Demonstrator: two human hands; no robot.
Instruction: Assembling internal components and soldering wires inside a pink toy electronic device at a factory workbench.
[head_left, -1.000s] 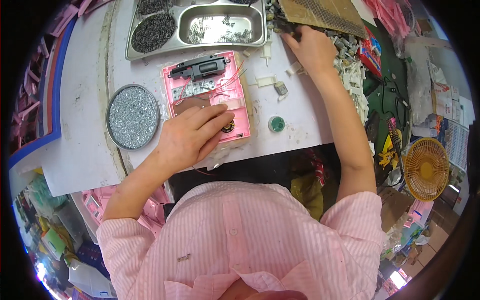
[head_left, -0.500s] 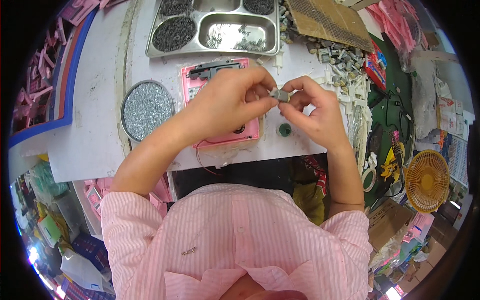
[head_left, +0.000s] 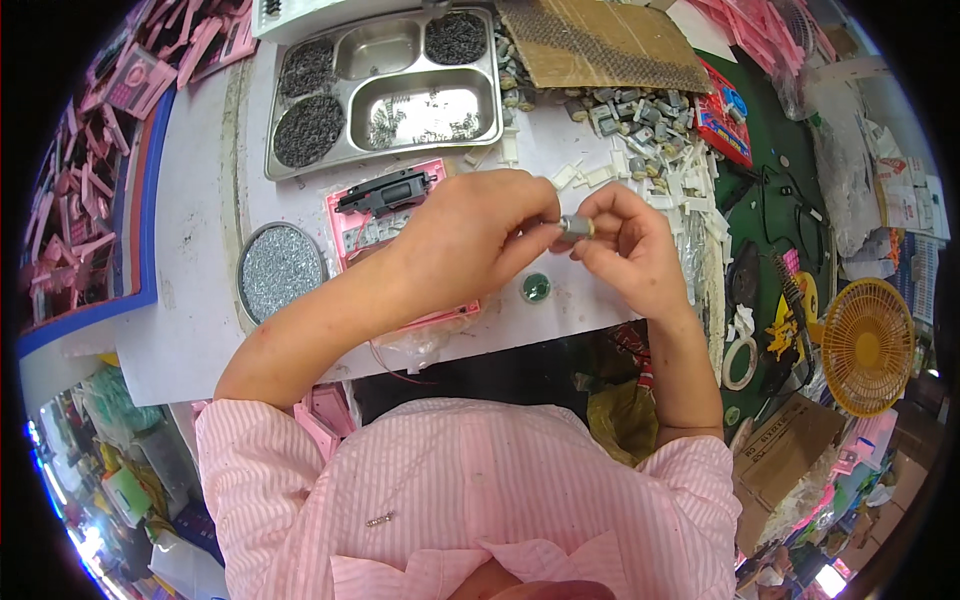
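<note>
Above the table my left hand (head_left: 475, 225) pinches one end of a small grey metal motor (head_left: 576, 227). My right hand (head_left: 635, 245) has its thumb and fingertips closed around the other end. Below and left of them lies a pink plastic housing (head_left: 435, 170) with a black mechanism (head_left: 388, 192) mounted at its far side; my left hand and forearm hide much of it. A small round pot with green inside (head_left: 536, 288) stands on the table under the hands.
A round dish of tiny silvery parts (head_left: 281, 270) stands at left. Behind is a metal compartment tray (head_left: 350, 155) with dark screws. Loose motors (head_left: 640, 125), white plastic pieces (head_left: 700, 195) and cardboard (head_left: 600, 45) lie at the far right. A blue-edged bin (head_left: 150, 235) holds pink parts.
The view has shifted, so the tray and table sit lower and further left. My hands still hold the motor, which has turned so that it lies more level.
</note>
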